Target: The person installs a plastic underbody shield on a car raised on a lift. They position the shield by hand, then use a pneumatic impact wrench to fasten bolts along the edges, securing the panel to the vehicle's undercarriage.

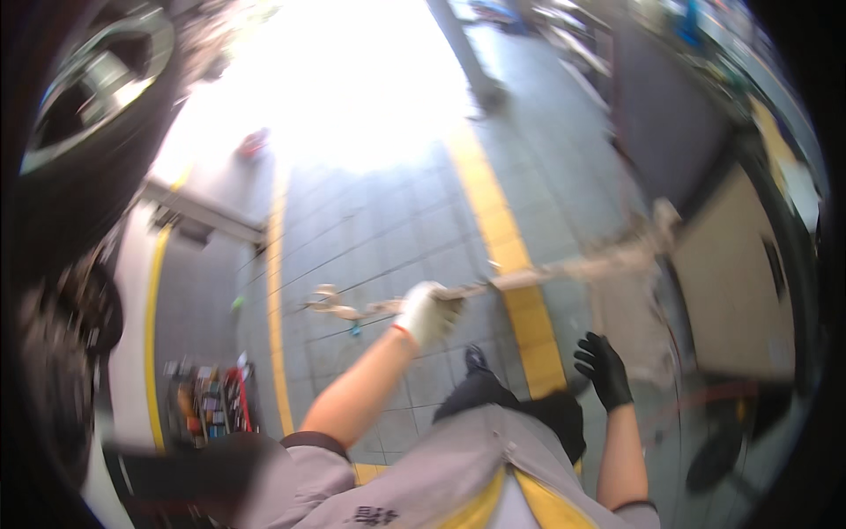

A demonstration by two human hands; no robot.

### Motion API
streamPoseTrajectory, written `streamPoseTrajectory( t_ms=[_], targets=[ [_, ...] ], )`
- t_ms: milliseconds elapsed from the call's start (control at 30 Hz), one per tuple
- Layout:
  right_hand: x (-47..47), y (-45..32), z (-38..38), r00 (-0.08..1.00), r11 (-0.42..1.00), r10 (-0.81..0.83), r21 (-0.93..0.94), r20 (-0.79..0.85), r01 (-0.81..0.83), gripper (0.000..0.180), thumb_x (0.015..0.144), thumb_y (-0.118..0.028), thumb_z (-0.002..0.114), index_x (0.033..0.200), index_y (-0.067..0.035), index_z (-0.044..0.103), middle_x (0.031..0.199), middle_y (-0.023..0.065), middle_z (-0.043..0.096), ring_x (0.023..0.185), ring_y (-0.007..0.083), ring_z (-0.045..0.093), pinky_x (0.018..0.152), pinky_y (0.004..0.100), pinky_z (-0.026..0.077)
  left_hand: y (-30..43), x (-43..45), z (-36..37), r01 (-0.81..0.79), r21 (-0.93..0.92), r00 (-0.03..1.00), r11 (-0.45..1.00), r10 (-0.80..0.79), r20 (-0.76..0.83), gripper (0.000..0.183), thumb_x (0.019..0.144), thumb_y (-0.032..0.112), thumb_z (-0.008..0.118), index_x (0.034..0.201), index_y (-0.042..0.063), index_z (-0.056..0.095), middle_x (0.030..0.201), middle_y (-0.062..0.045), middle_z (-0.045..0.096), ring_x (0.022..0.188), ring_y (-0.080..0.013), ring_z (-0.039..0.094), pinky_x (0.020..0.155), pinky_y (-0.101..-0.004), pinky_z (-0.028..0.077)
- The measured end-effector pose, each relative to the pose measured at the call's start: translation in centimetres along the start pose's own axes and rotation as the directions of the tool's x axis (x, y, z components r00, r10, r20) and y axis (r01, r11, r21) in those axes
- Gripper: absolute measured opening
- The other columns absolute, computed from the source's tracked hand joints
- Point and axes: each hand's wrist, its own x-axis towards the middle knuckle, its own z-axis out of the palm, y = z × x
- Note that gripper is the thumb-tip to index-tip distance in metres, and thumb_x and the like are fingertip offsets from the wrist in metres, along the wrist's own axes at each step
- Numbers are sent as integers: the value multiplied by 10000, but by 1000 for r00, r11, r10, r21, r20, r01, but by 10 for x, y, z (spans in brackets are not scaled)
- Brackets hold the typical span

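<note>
My left hand (431, 316), in a white glove with an orange cuff edge, is closed around a long tan strip (568, 270). The strip runs across in front of me, curling at its left end and reaching towards a cabinet on the right. Motion blur hides what it is made of. A small teal piece (355, 329) shows just below its left part. My right hand (605, 370), in a black glove, is lower right with fingers apart and nothing in it. Near it, a blurred tan sheet (631, 324) spreads below the strip.
A vehicle wheel (99, 86) looms upper left, beside a lift arm (205, 215). Lower left is a tray of tools (215, 403). A cabinet with a tan panel (733, 284) stands right. Yellow lines (492, 211) cross the grey tiled floor (370, 244); a post (469, 59) rises ahead.
</note>
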Motion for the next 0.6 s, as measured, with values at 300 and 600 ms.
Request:
streamPoseTrajectory(
  t_ms=[300, 600],
  targets=[
    [-2, 8, 105, 900, 912, 400, 26, 173, -410, 667, 974, -646, 536, 1237, -41, 637, 1180, 184, 686, 1113, 345, 649, 954, 489, 535, -168, 7, -106, -152, -173, 967, 973, 109, -232, 450, 1051, 404, 335, 1112, 57, 614, 886, -81, 631, 649, -154, 523, 527, -258, 419],
    [2, 86, 167, 904, 922, 288, 163, 317, -351, 285, 982, -339, 531, 948, -87, 660, 887, 58, 707, 865, 237, 676, 812, 364, 535, -248, -53, -219, -276, 26, 946, 961, 276, -168, 538, 1038, 545, 431, 1037, 62, 669, 861, -78, 684, 630, -160, 590, 558, -362, 489]
  ],
)
